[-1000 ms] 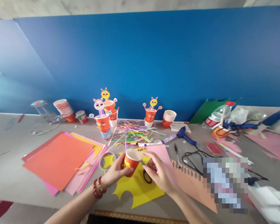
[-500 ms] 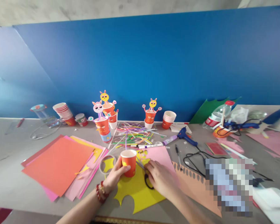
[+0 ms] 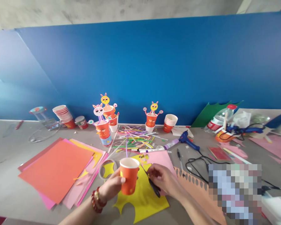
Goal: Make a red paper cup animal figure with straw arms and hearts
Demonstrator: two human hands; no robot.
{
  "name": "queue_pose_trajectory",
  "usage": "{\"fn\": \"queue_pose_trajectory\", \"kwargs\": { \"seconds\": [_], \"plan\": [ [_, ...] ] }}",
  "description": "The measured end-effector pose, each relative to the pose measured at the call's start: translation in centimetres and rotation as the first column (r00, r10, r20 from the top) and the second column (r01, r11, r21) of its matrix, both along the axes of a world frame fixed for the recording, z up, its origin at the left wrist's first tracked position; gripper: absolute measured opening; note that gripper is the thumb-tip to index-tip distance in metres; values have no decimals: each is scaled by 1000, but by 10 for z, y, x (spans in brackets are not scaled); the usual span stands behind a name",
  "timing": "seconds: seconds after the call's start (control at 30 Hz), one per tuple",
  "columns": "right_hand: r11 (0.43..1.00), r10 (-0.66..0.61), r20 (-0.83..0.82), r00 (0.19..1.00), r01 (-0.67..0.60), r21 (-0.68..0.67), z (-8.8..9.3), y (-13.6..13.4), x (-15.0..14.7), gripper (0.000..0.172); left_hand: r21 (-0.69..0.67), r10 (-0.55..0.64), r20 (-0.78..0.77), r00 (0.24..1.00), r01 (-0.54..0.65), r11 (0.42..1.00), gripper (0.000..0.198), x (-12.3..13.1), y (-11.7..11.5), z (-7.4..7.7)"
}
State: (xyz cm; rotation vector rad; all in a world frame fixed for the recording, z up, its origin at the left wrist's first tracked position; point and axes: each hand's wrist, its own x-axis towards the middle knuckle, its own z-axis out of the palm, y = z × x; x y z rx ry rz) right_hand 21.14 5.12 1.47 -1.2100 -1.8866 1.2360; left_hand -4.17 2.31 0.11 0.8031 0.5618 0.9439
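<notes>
My left hand (image 3: 113, 187) is wrapped around an orange-red paper cup (image 3: 130, 178) with a white rim and yellow print, held upright above the yellow sheet (image 3: 145, 207). Black-handled scissors (image 3: 154, 187) are just left of my right hand (image 3: 162, 178), blades pointing toward the cup. The right fingers are loosely bent with a gap between them, and no grip on the scissors shows. Scalloped cuts run along the edge of the yellow sheet. A tape roll (image 3: 100, 170) lies left of the cup.
Orange and pink sheets (image 3: 58, 172) are piled left. Decorated cup figures (image 3: 103, 129), loose straws (image 3: 133, 137) and stacked cups (image 3: 170, 122) stand or lie behind. A blue glue gun (image 3: 188, 141) with a black cord, a pen (image 3: 179, 156) and a bottle (image 3: 221, 118) are right.
The cup has come nearer to me and turned in my left hand. My right hand has shifted rightward off the scissors, whose handles have swung toward me.
</notes>
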Motion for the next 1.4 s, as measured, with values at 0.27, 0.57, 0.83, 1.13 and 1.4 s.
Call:
{"fn": "queue_pose_trajectory", "kwargs": {
  "seconds": [0.27,0.57,0.83,1.13,1.4],
  "plan": [
    [892,-68,-589,805,-216,-397,4,-16,-18,21,-48,-134,130,982,141,989,75,12,-4,29],
    [792,-234,-717,657,-299,-533,14,-16,-25,42,9,22,193,981,-24,1000,63,36,0,30],
    [889,-371,-633,679,63,-454,-5,-17,-26,39,27,124,189,974,-131,991,55,52,4,16],
    [919,-334,-676,657,66,-389,-20,-17,-26,43,26,207,113,972,-211,977,53,46,3,1],
    [965,-167,-533,829,25,-262,-12,-14,-12,40,36,102,101,990,-106,994,57,41,3,6]
  ]
}}
